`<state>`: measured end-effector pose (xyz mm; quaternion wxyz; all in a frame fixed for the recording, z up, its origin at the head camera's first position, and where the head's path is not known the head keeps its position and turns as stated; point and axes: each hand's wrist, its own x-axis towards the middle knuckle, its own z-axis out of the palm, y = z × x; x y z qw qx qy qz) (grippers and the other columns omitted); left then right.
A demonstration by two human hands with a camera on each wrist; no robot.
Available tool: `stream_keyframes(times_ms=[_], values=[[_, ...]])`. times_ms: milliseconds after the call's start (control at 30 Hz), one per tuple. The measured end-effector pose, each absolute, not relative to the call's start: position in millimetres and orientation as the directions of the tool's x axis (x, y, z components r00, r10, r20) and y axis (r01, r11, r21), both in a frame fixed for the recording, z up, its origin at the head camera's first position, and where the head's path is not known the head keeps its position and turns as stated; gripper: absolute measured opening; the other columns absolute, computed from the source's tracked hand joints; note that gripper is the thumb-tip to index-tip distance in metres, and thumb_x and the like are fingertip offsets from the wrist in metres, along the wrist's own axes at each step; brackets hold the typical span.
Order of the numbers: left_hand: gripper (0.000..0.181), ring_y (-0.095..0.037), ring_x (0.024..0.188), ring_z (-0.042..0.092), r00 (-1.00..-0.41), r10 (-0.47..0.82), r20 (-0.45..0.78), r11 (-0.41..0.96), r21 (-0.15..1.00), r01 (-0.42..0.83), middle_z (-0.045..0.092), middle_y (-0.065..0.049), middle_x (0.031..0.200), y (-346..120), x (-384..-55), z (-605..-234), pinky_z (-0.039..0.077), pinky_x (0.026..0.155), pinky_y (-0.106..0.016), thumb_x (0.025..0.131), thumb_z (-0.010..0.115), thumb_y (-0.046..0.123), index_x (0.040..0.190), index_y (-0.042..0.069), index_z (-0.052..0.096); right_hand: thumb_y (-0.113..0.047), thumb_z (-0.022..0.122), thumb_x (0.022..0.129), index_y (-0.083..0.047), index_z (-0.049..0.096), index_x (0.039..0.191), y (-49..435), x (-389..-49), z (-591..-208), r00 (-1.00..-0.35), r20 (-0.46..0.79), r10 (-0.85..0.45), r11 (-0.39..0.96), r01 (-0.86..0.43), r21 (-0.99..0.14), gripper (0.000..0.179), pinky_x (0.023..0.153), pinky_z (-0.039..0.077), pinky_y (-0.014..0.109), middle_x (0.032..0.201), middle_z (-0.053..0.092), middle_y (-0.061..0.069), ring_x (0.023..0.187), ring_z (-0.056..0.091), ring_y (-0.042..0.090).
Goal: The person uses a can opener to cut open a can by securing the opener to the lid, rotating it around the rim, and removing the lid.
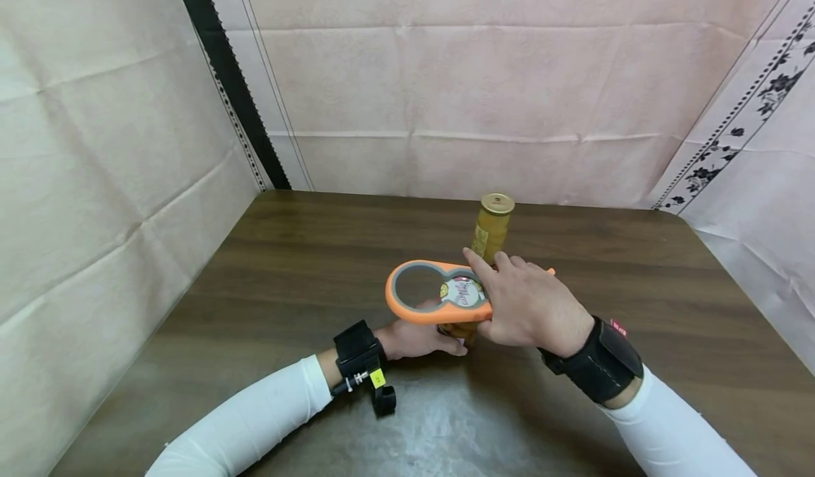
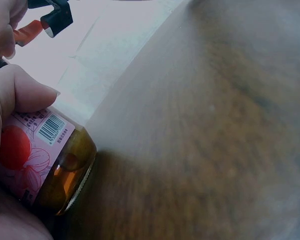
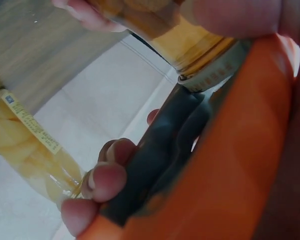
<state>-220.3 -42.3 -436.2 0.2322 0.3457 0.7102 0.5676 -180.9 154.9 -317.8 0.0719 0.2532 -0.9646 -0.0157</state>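
An orange jar opener (image 1: 439,314) with a grey inner rim lies level around the printed lid (image 1: 463,291) of a glass jar. My right hand (image 1: 535,307) grips the opener at its right part, with the fingers curled over the far edge in the right wrist view. Below it, my left hand (image 1: 414,339) holds the jar (image 2: 70,165) by its body, thumb across the pink label (image 2: 42,137). Amber liquid and rounded pieces show through the glass. In the head view the opener and my hands hide most of this jar.
A taller jar (image 1: 493,226) with a gold lid and yellow contents stands upright just beyond my right hand. Both are over a brown wooden table (image 1: 305,250), with pale cloth (image 1: 496,95) hanging behind it and at the sides.
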Motion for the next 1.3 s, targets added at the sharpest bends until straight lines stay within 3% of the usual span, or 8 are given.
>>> stream_keyframes(times_ms=[300,467,700,933,1100,1300], values=[[0.082,-0.011,0.135,0.047,-0.643,0.76,0.09,0.102,0.962,0.255,0.047,0.004,0.154,-41,-222,-436,0.041,0.112,-0.027,0.085,0.078,0.001,0.154,0.023,0.038,-0.036,0.072,0.073,-0.002,0.043,0.151,156,-180,-313,-0.829,0.111,-0.548,0.833,-0.527,0.169,0.089,0.079,0.056,0.041,0.103,0.063,0.016,0.091,0.064,0.029],[0.08,-0.009,0.132,0.049,-0.65,0.755,0.088,0.113,0.959,0.261,0.049,0.004,0.152,-42,-221,-433,0.042,0.11,-0.027,0.085,0.077,0.0,0.153,0.022,0.04,-0.034,0.073,0.073,-0.001,0.046,0.147,155,-179,-309,-0.807,0.142,-0.573,0.814,-0.54,0.213,0.085,0.071,0.056,0.039,0.097,0.064,0.016,0.083,0.063,0.029],[0.078,-0.008,0.126,0.052,-0.636,0.768,0.082,0.098,0.965,0.242,0.052,0.003,0.148,-42,-221,-435,0.044,0.107,-0.026,0.085,0.077,0.0,0.151,0.023,0.044,-0.032,0.07,0.077,0.0,0.044,0.149,155,-178,-308,-0.805,0.115,-0.582,0.803,-0.546,0.239,0.083,0.067,0.055,0.037,0.099,0.065,0.018,0.083,0.065,0.028],[0.083,-0.008,0.139,0.046,-0.615,0.781,0.104,0.088,0.958,0.274,0.047,0.008,0.155,-42,-221,-437,0.038,0.115,-0.027,0.085,0.078,0.002,0.154,0.026,0.04,-0.034,0.075,0.075,0.003,0.042,0.15,163,-179,-311,-0.75,0.139,-0.646,0.755,-0.603,0.259,0.091,0.057,0.049,0.031,0.099,0.064,0.013,0.077,0.062,0.023],[0.087,-0.007,0.14,0.043,-0.611,0.782,0.125,0.075,0.953,0.292,0.044,0.013,0.156,-41,-222,-439,0.038,0.115,-0.027,0.084,0.079,0.003,0.155,0.032,0.038,-0.019,0.081,0.07,0.004,0.042,0.149,177,-177,-314,-0.68,0.198,-0.706,0.708,-0.664,0.241,0.091,0.063,0.051,0.034,0.102,0.063,0.01,0.079,0.062,0.022],[0.09,-0.006,0.139,0.042,-0.612,0.784,0.108,0.073,0.962,0.264,0.04,0.014,0.158,-41,-224,-439,0.04,0.112,-0.026,0.085,0.079,0.002,0.156,0.033,0.033,-0.002,0.085,0.068,0.001,0.038,0.153,189,-174,-319,-0.618,0.247,-0.746,0.665,-0.68,0.308,0.097,0.064,0.048,0.033,0.096,0.059,0.009,0.078,0.06,0.022]])
